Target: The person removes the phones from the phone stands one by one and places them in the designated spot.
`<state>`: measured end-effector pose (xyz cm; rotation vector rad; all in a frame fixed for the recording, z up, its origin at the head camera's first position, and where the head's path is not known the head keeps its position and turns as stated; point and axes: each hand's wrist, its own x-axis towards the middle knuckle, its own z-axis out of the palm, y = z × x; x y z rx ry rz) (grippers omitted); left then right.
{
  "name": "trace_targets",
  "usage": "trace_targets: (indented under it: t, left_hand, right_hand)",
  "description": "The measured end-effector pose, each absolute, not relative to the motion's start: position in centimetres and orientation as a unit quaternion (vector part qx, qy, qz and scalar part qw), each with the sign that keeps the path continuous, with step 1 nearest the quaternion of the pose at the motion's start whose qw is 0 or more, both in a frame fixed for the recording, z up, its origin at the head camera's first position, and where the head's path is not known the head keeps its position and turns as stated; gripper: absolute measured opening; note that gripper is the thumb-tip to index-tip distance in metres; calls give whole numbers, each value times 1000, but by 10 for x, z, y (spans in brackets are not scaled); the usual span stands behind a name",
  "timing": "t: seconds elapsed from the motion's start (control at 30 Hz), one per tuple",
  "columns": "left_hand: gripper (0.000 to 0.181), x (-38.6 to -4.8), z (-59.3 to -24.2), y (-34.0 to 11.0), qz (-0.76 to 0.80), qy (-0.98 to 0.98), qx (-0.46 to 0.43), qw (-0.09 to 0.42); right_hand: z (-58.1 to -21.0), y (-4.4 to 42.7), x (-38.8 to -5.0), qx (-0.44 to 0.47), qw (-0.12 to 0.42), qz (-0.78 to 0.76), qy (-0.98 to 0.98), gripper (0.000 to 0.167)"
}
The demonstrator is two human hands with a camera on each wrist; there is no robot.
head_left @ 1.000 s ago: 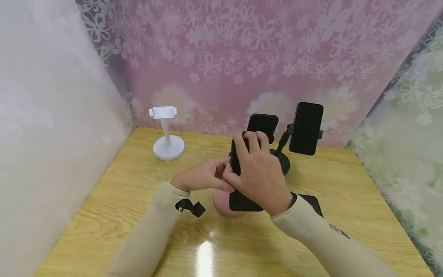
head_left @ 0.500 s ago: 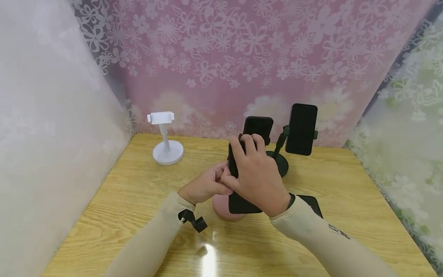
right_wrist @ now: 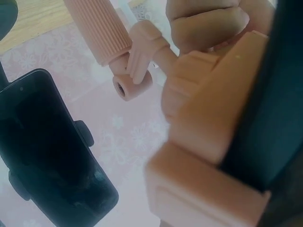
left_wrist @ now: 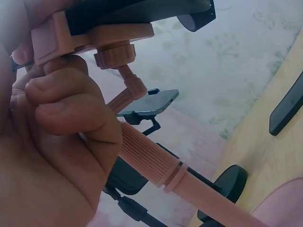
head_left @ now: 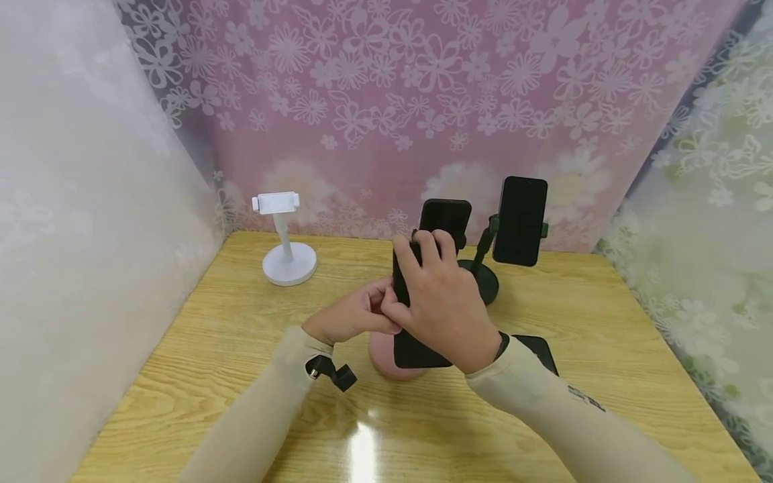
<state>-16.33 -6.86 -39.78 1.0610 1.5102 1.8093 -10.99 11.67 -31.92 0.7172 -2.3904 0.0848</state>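
black phone (head_left: 419,351) gripped under curled right hand (head_left: 443,308); left hand (head_left: 350,315) just beside it, seemingly pinching pink clamp (left_wrist: 124,32).

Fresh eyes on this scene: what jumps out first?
The person's left grip and right grip meet around a black phone in the pink phone stand, near centre. Next, the smartphone in the dark green phone stand, back right. Then the white phone stand, back left, holding no phone.

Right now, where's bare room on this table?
On the table, bare wood lies between the white stand and left hand, and right of the flat phone. It is crowded around the pink stand and right hand, with the dark green stand behind.
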Motion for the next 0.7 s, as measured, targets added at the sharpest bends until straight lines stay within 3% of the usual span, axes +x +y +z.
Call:
trace_targets:
  t: [0.2, 0.7]
  left_hand:
    - [18, -167, -390, -68, 647, 586, 405, 272]
    - [17, -167, -386, -70, 637, 590, 412, 276]
  right_hand:
    - [-315, 119, -114, 277, 316, 29, -907, 60]
    - [-313, 119, -113, 279, 287, 25, -916, 64]
